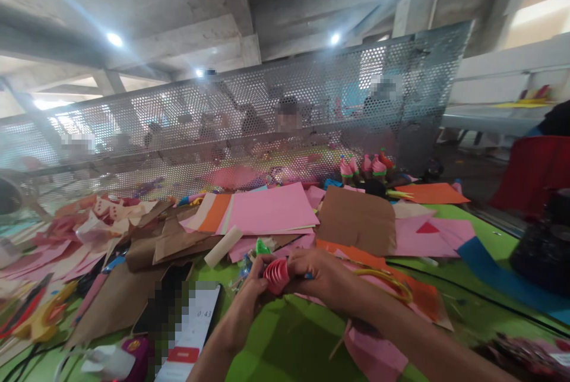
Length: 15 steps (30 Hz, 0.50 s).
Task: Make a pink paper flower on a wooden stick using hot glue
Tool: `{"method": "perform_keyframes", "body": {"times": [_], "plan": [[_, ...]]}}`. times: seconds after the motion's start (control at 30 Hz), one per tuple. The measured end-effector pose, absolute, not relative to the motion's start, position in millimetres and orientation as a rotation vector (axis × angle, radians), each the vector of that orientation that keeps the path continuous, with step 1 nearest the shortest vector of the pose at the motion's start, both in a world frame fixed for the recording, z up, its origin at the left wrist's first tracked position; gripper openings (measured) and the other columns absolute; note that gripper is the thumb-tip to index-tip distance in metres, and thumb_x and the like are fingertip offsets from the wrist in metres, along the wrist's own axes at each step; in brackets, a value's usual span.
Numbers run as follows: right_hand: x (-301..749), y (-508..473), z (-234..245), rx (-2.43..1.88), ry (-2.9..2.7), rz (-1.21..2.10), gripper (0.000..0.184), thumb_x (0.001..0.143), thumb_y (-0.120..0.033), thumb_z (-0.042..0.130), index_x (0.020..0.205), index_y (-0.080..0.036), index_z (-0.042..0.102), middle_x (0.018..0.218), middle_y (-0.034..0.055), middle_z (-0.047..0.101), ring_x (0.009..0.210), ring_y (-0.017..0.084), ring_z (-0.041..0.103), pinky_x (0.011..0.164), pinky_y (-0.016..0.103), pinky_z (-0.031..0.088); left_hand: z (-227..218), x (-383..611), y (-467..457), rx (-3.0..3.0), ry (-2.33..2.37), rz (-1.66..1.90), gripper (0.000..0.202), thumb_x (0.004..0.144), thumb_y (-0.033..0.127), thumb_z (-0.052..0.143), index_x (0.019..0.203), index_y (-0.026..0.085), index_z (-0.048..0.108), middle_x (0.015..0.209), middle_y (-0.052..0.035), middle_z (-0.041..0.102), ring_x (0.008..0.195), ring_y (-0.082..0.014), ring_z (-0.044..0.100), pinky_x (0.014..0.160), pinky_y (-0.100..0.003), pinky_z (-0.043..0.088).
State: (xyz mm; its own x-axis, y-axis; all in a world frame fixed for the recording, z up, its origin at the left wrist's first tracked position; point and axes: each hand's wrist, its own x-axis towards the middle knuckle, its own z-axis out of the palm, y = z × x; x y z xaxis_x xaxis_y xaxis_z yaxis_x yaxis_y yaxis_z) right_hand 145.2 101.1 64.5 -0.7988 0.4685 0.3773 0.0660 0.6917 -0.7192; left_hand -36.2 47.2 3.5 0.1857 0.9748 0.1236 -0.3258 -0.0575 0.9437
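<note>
Head view (sole view). Item under insp.: pink ridged piece [276, 277], held up over the green table [285, 340], btwn the two hands. L hand [255, 288]: thumb & fingers closed on the piece's L side. R hand [317, 272]: fingers curled in, gripping the R side; fingertips partly hidden from where I stand, so exact pinch unconf. Green piece [262, 246] shows just beyond the L fingers; attached or loose, can't tell.

Material: paper or thin foam, poss.; ridges run close together, surface looks matt. Handling (my judgement): v. light, soft w/ a little spring, low slip risk if dry. Main weakness is crushing: a hard squeeze would prob. flatten the ridges, & a pull from both ends could spread them or open a join. Rec. hold: light fingertip pinch at the two ends, ridges left free; avoid a full-palm grip. Twist only w/ one end steadied.

Surroundings: pink sheets [274, 207] & brown sheet [358, 215] lie beyond the hands; yellow loop [407, 294] right beside the R forearm; phone [198, 322] near the L forearm. Small pink cones [378, 167] w/ green bands stand at the back, nr. the perforated screen [249, 138]. Clutter is close on both sides, so snag risk for the ridged edges rated mod.
</note>
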Motion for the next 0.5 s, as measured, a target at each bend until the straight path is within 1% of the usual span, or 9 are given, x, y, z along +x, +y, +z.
{"method": "perform_keyframes", "body": {"times": [0.07,0.17,0.27,0.4,0.5], "plan": [[145.1,100.5,65.8,-0.411,-2.351,0.983,0.027,0.092,-0.04,0.061,0.088,-0.019,0.078,0.089,0.0045,0.072,0.084,0.016,0.065,0.078,0.026,0.048,7.0,-36.5,45.1,1.118,0.771,1.25,0.025,0.084,0.033,0.054,0.105,0.021,0.058,0.087,-0.0002,0.056,0.076,-0.0142,0.047,0.067,-0.021,0.037],[144.5,99.7,66.9,-0.426,-2.336,1.023,0.028,0.091,-0.041,0.062,0.086,-0.018,0.078,0.087,0.0044,0.072,0.084,0.017,0.066,0.079,0.026,0.049,9.2,-37.7,43.9,1.116,0.739,1.231,0.024,0.085,0.027,0.051,0.107,0.02,0.057,0.091,-0.0009,0.055,0.078,-0.0143,0.047,0.07,-0.022,0.038],[144.0,101.2,65.1,-0.402,-2.311,1.06,0.028,0.09,-0.042,0.062,0.086,-0.019,0.078,0.087,0.0041,0.072,0.085,0.017,0.066,0.08,0.027,0.049,8.7,-38.5,44.8,1.132,0.712,1.226,0.025,0.083,0.025,0.051,0.107,0.02,0.057,0.094,-0.0012,0.054,0.08,-0.0152,0.046,0.072,-0.024,0.038],[144.3,105.2,60.9,-0.383,-2.311,1.045,0.023,0.088,-0.041,0.065,0.092,-0.022,0.078,0.089,0.0037,0.072,0.087,0.017,0.066,0.082,0.027,0.049,10.3,-38.1,44.7,1.165,0.755,1.243,0.025,0.081,0.022,0.049,0.105,0.021,0.056,0.092,-0.0007,0.053,0.077,-0.0147,0.043,0.068,-0.024,0.035],[144.8,106.0,60.5,-0.394,-2.336,1.032,0.024,0.09,-0.041,0.063,0.091,-0.021,0.077,0.089,0.0042,0.072,0.088,0.018,0.065,0.083,0.028,0.049,12.3,-38.2,43.3,1.182,0.777,1.244,0.029,0.08,0.021,0.048,0.107,0.02,0.056,0.095,-0.0017,0.054,0.077,-0.0152,0.044,0.067,-0.024,0.034]]}}
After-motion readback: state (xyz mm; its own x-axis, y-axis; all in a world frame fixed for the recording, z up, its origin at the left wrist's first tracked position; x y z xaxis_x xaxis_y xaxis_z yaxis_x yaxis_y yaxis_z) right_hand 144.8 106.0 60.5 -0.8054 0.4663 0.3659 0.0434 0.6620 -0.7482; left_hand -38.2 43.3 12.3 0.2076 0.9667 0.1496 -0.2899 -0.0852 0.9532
